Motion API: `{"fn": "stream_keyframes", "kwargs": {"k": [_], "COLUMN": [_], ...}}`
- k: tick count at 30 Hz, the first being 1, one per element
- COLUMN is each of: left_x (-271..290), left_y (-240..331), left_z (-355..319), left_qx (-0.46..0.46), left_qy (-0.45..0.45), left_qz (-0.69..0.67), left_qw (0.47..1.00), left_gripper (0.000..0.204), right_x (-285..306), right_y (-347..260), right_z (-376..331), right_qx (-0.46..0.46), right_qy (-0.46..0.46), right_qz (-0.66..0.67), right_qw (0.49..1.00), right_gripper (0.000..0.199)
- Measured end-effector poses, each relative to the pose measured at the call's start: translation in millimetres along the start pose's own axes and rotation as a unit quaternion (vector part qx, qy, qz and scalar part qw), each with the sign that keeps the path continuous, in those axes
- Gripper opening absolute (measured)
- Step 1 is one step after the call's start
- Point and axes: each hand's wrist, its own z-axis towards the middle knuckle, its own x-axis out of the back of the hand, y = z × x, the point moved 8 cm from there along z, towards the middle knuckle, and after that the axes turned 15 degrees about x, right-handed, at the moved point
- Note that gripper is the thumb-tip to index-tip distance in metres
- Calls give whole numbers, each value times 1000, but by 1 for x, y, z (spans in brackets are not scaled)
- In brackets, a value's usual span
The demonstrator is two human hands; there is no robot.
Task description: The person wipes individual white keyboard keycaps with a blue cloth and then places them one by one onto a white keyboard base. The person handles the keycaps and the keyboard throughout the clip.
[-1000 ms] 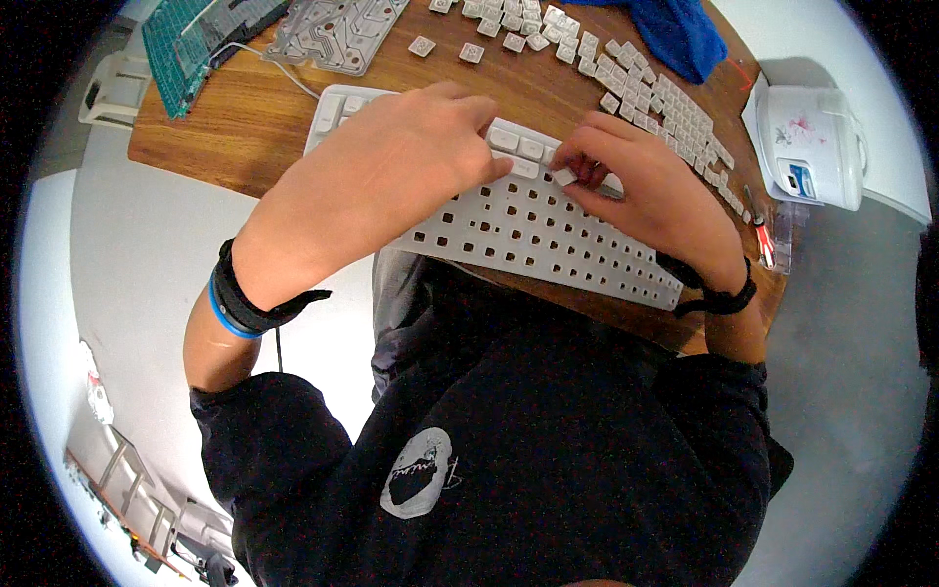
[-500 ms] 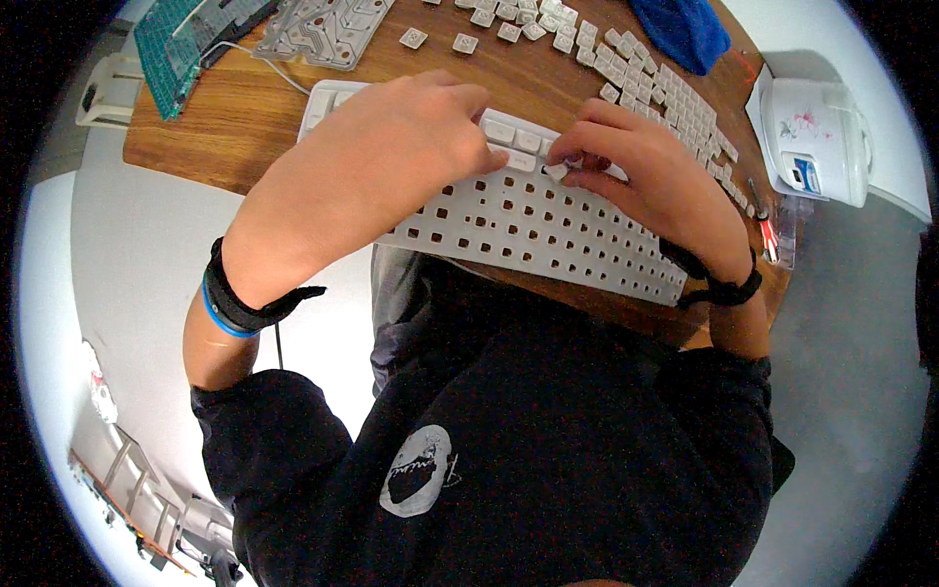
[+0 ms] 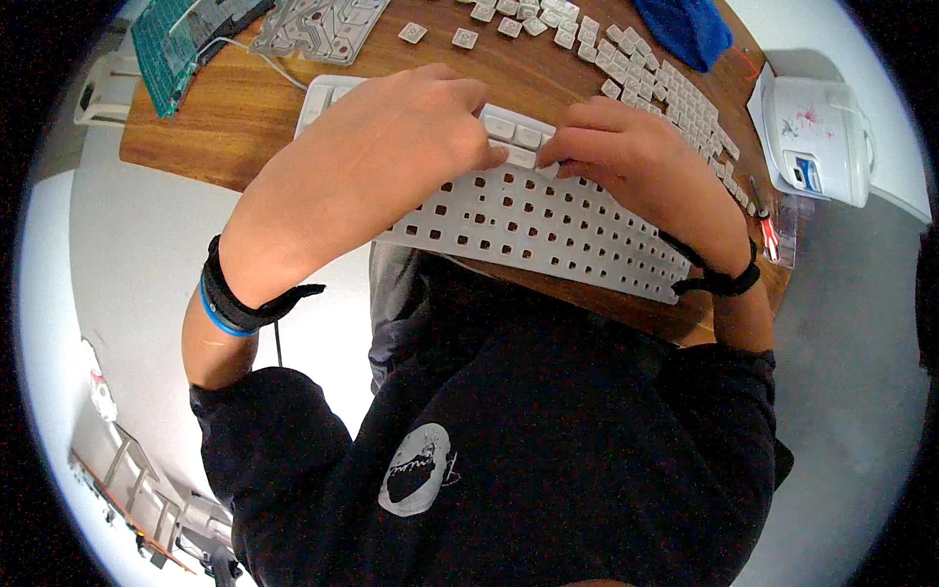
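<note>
A white keyboard case [image 3: 469, 250] with rows of square holes lies at the table's near edge, with several white keycaps [image 3: 500, 128] fitted along its far rows. My left hand [image 3: 416, 127] grips the case's far left part, its fingers bent over the far edge and its thumb on the fitted caps. At the right end of those caps, my right hand [image 3: 631, 147] pinches a small white keycap [image 3: 549, 171] against the case. Much of that keycap is hidden by the fingers, and the left forearm covers the case's left part.
Many loose white keycaps [image 3: 685, 108] spread over the far right of the wooden table [image 3: 186, 147]. A grey circuit sheet [image 3: 323, 29] and a green board [image 3: 161, 49] lie far left. Around the right side are a blue cloth [image 3: 685, 34], a red-handled screwdriver [image 3: 768, 235] and a white appliance [image 3: 817, 137].
My right hand has shifted slightly left and down, bringing the pinched keycap against the case beside the fitted caps. My left hand stays nearly in place.
</note>
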Motion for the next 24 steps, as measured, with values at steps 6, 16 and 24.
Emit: {"fn": "stream_keyframes", "kwargs": {"k": [6,16,24], "left_x": [-1,-6,-4], "left_y": [0,-2,-4], "left_z": [0,-3,-1], "left_qx": [-1,4,17], "left_qy": [5,9,-16], "left_qz": [3,10,-2], "left_qw": [1000,1000,1000], "left_gripper": [39,34,34], "right_x": [7,6,6], "right_y": [-15,-23,-23], "right_z": [8,9,7], "right_qx": [117,111,33], "right_qy": [-25,-59,-24], "right_qz": [-100,-105,-60], "right_qw": [988,987,997], "right_gripper": [21,19,21]}}
